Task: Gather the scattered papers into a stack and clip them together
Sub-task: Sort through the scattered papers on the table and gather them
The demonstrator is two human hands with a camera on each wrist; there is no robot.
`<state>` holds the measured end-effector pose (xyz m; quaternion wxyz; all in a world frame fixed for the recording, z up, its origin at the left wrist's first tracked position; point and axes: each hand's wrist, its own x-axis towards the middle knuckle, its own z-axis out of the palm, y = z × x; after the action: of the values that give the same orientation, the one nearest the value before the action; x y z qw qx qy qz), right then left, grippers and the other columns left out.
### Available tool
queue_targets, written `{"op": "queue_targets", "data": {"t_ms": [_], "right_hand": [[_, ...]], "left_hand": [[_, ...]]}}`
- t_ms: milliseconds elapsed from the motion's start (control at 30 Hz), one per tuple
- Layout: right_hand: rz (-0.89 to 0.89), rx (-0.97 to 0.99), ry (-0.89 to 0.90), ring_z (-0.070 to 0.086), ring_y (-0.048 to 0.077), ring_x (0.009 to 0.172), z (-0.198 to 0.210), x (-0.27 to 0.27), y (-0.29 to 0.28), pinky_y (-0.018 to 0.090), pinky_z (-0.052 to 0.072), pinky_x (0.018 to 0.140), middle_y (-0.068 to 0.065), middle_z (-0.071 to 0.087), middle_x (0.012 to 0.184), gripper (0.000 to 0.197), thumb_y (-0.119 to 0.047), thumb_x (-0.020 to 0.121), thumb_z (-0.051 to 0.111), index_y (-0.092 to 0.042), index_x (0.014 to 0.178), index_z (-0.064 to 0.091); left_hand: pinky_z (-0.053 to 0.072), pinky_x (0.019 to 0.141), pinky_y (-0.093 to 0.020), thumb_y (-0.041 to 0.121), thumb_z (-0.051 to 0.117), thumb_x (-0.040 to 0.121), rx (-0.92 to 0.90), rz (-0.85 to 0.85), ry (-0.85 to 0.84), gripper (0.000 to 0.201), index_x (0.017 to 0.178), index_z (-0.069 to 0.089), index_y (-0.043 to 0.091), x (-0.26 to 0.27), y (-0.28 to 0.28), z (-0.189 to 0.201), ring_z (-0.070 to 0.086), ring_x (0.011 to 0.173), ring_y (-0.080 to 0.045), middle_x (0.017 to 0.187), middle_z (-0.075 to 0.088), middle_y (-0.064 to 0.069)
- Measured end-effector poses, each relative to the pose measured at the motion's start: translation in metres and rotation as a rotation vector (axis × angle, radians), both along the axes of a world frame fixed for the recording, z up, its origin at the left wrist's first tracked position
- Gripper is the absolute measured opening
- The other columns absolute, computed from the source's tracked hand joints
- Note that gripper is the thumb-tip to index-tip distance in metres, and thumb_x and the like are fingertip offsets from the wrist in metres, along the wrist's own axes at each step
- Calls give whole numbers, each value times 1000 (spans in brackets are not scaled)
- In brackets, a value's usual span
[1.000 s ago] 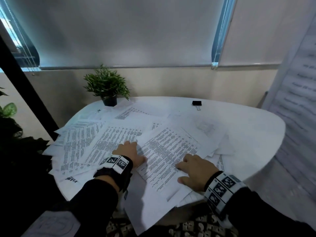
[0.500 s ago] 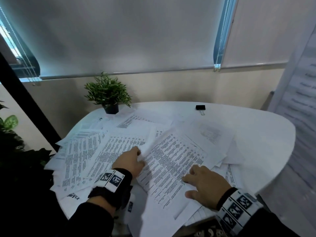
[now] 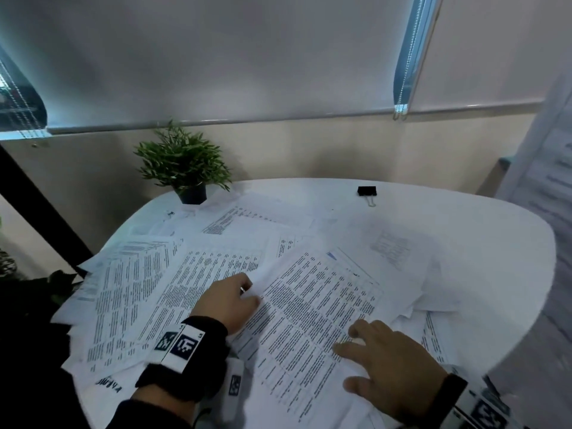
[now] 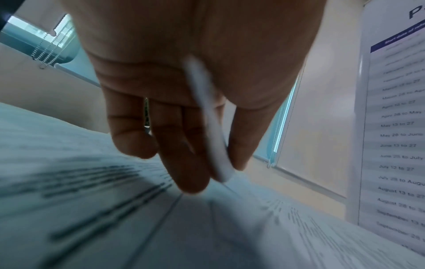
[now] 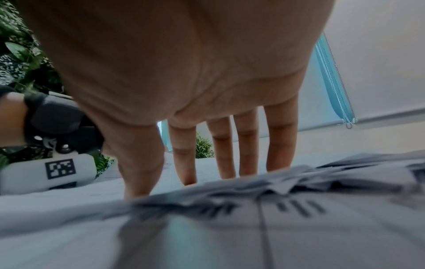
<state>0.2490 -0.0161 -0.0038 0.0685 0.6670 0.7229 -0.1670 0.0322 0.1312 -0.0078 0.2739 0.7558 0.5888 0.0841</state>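
Several printed papers lie scattered and overlapping across the round white table. One printed sheet lies on top near me. My left hand pinches that sheet's left edge; in the left wrist view the white paper edge runs between thumb and fingers of the left hand. My right hand rests flat on the sheet's right part with straight, spread fingers. A black binder clip lies alone at the table's far side, well beyond both hands.
A small potted plant stands at the table's far left edge. A white printed board stands to the right of the table. Papers overhang the near and left table edges. Dark foliage sits at the left.
My left hand has gone from lying on the papers beside the top sheet to pinching its left edge. The right hand has stayed pressed on that sheet.
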Motion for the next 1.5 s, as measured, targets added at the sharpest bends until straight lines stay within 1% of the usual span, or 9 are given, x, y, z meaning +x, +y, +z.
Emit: {"op": "queue_targets", "data": {"t_ms": [133, 300, 600, 767, 933, 1067, 1200, 1333, 1500], "right_hand": [[15, -7, 130, 23, 6, 134, 12, 20, 5, 27, 28, 108, -16, 18, 148, 84, -82, 66, 25, -48, 143, 20], [-269, 110, 395, 39, 3, 123, 36, 35, 31, 22, 32, 104, -14, 34, 141, 76, -70, 78, 38, -43, 145, 14], [-423, 213, 1138, 68, 27, 75, 45, 0, 68, 40, 59, 72, 6, 62, 105, 104, -30, 75, 73, -49, 142, -3], [-425, 344, 925, 47, 20, 122, 38, -1, 73, 29, 42, 90, 6, 35, 142, 110, -54, 63, 68, -40, 144, -5], [-272, 235, 1171, 50, 3, 122, 28, -8, 75, 37, 40, 108, -12, 49, 134, 93, -28, 74, 77, -26, 143, 15], [-40, 67, 1012, 49, -1, 122, 37, -24, 75, 18, 38, 105, -10, 48, 138, 70, -19, 86, 66, -26, 142, 26], [-232, 44, 602, 60, 14, 100, 37, 4, 101, 34, 45, 92, 3, 58, 124, 86, -58, 79, 62, -30, 146, 16], [-459, 107, -107, 43, 34, 126, 19, 67, 121, 43, 39, 103, 18, 38, 143, 115, -81, 63, 53, -17, 149, 10], [-397, -139, -111, 40, 31, 131, -5, 72, 112, 38, 40, 102, 15, 25, 151, 122, -70, 64, 67, -21, 150, -3]], "left_hand": [[34, 50, -26, 16, 52, 92, -6, 17, -145, 13, 85, 44, 25, -8, -1, -3, 43, 49, -14, 64, 60, 1], [45, 63, -27, 10, 50, 96, 1, 178, -633, 30, 115, 51, 32, -28, -14, 6, 61, 76, -19, 91, 67, -3], [50, 54, -28, -3, 43, 95, -65, 269, -1160, 31, 93, 61, 21, -20, -35, 23, 63, 60, -13, 70, 68, 1], [45, 64, -34, -7, 42, 89, -91, 332, -1194, 45, 71, 65, 27, -37, -43, 16, 60, 66, -17, 73, 65, -1], [49, 61, -39, -3, 49, 87, -68, 370, -1169, 35, 79, 66, 27, -47, -56, 9, 60, 71, -20, 75, 65, 0], [59, 63, -46, 38, 78, 68, -62, 361, -1053, 32, 95, 68, 24, -65, -64, 7, 71, 80, -30, 88, 75, -7], [49, 67, -37, 12, 64, 87, 132, 430, -772, 12, 83, 64, 24, -86, -66, -2, 64, 72, -30, 75, 71, -8], [48, 75, -36, 7, 62, 89, 176, 489, -609, 17, 89, 62, 23, -113, -71, -22, 65, 81, -22, 84, 69, 3], [48, 89, -44, 5, 65, 86, 148, 476, -601, 26, 107, 62, 21, -123, -73, -37, 64, 96, -27, 99, 69, 0]]}}
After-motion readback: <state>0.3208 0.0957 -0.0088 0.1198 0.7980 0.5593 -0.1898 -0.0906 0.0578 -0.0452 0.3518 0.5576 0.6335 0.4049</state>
